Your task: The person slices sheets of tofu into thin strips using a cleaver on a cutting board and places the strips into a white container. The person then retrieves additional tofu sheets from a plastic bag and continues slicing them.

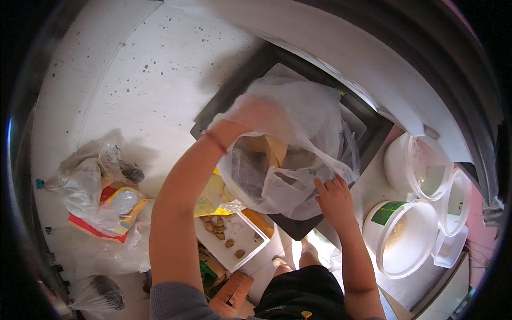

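Note:
A large translucent white plastic bag (316,108) lies over a dark square-framed surface (296,228), its mouth towards me. My left hand (262,114) is inside the bag, seen blurred through the plastic; whether it grips anything cannot be told. My right hand (336,196) pinches the bag's rim at the right of the opening. Inside the opening shows a tan, paper-like piece (276,150), along with more crumpled clear plastic. A yellow and clear plastic package (212,194) is partly hidden behind my left forearm.
Plastic-wrapped packets (104,200) and a tied bag with dark contents (106,292) lie at the left. Below, a white box (256,244) holds several brown round items. White round tubs (416,240) stand at the right. A curved white panel (320,36) overhangs the top.

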Demonstrator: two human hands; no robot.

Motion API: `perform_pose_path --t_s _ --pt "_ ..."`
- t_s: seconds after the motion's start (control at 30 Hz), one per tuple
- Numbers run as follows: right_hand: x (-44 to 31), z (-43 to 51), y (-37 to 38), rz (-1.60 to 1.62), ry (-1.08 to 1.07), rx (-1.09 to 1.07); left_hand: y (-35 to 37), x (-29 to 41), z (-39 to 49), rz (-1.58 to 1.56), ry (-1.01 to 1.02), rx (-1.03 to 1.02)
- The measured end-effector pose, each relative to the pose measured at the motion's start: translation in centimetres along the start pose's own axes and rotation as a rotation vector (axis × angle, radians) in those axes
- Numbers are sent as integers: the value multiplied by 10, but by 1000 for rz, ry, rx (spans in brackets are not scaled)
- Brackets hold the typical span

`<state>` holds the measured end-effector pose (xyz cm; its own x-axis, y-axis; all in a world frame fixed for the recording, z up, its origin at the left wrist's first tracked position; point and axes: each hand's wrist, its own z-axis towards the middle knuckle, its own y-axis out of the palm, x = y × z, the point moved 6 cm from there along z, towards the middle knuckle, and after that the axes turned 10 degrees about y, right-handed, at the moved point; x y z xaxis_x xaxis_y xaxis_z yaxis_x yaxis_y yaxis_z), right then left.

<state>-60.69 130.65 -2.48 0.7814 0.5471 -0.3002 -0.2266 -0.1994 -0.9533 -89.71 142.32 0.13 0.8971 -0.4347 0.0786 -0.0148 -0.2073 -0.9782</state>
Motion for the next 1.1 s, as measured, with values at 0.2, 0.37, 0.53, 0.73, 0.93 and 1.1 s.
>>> perform_pose_path --t_s 0.2,0.37,0.53,0.73,0.93,1.1 --pt "-33 28 30 -19 -264 -67 3 -28 -65 -102 -180 183" --pt "-13 30 54 -182 -181 -211 29 6 -52 -103 -182 -4" --pt "1 15 9 -26 -101 -52 33 63 -15 -188 -40 -112" --pt "-26 -12 17 71 -156 -62 66 120 -32 -311 3 -137" --pt "-34 -30 14 115 -191 -117 121 157 -26 -324 77 -175" --pt "-33 -48 12 146 -204 -109 117 145 3 -159 5 -67"
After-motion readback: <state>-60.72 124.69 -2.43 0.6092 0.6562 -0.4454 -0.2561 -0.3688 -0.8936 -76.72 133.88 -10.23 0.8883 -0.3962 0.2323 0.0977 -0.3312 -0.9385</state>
